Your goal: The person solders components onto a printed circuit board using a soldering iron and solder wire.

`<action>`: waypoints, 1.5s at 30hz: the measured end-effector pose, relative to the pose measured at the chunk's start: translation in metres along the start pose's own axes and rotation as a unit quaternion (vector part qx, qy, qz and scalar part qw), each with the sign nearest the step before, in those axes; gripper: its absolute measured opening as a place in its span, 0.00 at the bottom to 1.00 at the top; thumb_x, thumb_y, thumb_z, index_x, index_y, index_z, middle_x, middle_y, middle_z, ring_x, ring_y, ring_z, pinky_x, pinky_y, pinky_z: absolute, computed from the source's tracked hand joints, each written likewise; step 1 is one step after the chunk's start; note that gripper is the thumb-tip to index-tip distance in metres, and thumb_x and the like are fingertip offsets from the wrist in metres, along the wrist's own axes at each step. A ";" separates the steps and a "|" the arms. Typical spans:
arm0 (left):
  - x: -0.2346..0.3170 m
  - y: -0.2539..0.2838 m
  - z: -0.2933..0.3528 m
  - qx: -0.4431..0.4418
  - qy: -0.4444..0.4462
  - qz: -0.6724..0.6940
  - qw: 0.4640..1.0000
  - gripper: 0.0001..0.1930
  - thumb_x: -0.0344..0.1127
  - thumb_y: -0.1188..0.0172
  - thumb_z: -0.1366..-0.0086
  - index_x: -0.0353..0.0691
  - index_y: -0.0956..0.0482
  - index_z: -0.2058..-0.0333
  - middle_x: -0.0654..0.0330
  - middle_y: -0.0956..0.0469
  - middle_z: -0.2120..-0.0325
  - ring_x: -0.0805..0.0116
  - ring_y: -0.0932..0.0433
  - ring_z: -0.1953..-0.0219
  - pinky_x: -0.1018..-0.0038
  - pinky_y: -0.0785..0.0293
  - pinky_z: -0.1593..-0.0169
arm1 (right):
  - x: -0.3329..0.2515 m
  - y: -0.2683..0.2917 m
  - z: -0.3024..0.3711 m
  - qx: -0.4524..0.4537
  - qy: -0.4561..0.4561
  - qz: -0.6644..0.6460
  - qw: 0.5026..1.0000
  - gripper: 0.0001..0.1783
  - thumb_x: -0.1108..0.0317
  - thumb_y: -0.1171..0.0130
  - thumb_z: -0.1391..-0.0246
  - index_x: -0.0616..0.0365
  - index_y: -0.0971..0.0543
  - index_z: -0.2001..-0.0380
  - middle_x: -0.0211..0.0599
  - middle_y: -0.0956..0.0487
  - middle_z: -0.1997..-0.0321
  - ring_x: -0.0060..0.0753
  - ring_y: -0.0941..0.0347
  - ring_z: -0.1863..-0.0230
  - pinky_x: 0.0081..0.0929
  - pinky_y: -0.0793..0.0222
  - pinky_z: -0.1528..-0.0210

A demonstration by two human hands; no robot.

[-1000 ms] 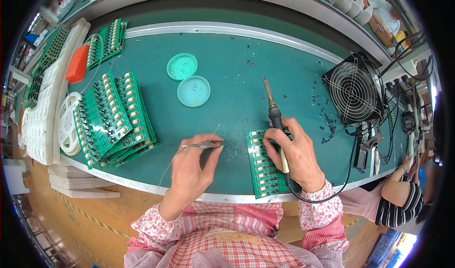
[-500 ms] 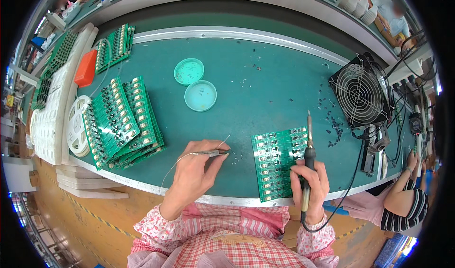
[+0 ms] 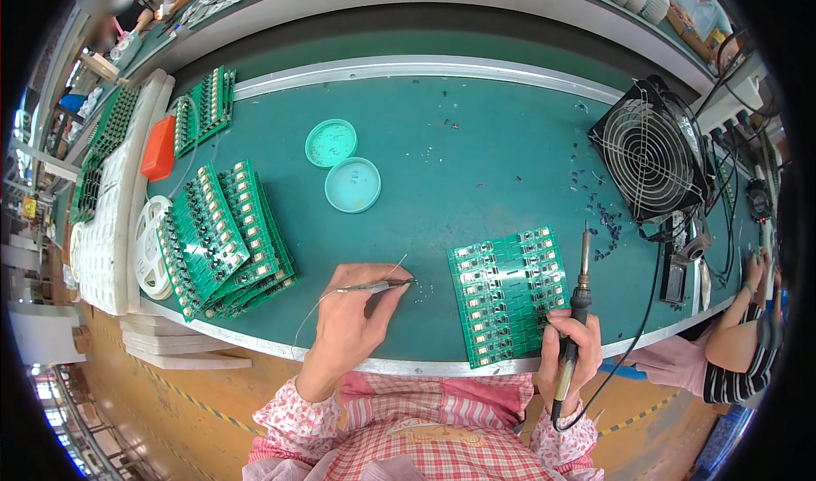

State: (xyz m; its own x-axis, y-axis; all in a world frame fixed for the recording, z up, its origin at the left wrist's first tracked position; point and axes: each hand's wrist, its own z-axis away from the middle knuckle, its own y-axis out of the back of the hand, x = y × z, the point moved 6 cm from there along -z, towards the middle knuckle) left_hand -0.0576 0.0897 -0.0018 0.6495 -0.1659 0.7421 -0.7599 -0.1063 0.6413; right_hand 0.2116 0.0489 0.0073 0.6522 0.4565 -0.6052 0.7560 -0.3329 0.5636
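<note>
Tweezers are lying pinched in the left hand, tips pointing right toward the circuit board, while the right hand is gripping the soldering iron upright.

Green-topped workbench w/ metal edging, orange-brown floor below, bright daylight at far left.

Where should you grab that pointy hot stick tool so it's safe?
Grip the soldering iron by its dark handle, from the cable end nearest the person, as the right hand does. Its bare metal tip points away over the green circuit board, so fingers belong well behind it.
</note>
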 end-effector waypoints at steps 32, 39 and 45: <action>0.038 -0.048 -0.012 0.032 -0.044 -0.019 0.998 0.06 0.22 0.39 0.36 0.34 0.21 0.61 0.55 0.18 0.65 0.59 0.19 0.68 0.70 0.24 0.61 | 0.016 0.014 0.013 0.073 -0.050 -0.072 0.993 0.13 0.78 0.36 0.47 0.58 0.19 0.57 0.39 0.20 0.71 0.37 0.27 0.74 0.30 0.31 0.71; 0.040 -0.047 -0.012 0.044 -0.070 -0.026 0.996 0.06 0.22 0.39 0.37 0.34 0.21 0.62 0.55 0.19 0.65 0.56 0.20 0.66 0.67 0.25 0.61 | 0.016 0.012 0.014 0.070 -0.053 -0.077 0.993 0.13 0.78 0.35 0.47 0.58 0.19 0.57 0.39 0.20 0.70 0.37 0.27 0.74 0.30 0.31 0.71; 0.042 -0.048 -0.012 0.044 -0.069 -0.029 0.996 0.05 0.22 0.38 0.38 0.35 0.21 0.63 0.55 0.18 0.64 0.55 0.20 0.66 0.67 0.25 0.60 | 0.016 0.011 0.014 0.066 -0.052 -0.071 0.994 0.13 0.78 0.35 0.47 0.58 0.20 0.57 0.39 0.20 0.71 0.37 0.27 0.74 0.30 0.31 0.71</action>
State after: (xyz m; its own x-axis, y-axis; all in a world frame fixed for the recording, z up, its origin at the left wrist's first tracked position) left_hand 0.0063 0.0998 0.0009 0.6862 -0.2905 0.6669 -0.7253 -0.2032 0.6577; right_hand 0.2316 0.0411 -0.0037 0.5354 0.4213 -0.7320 0.8371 -0.3794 0.3940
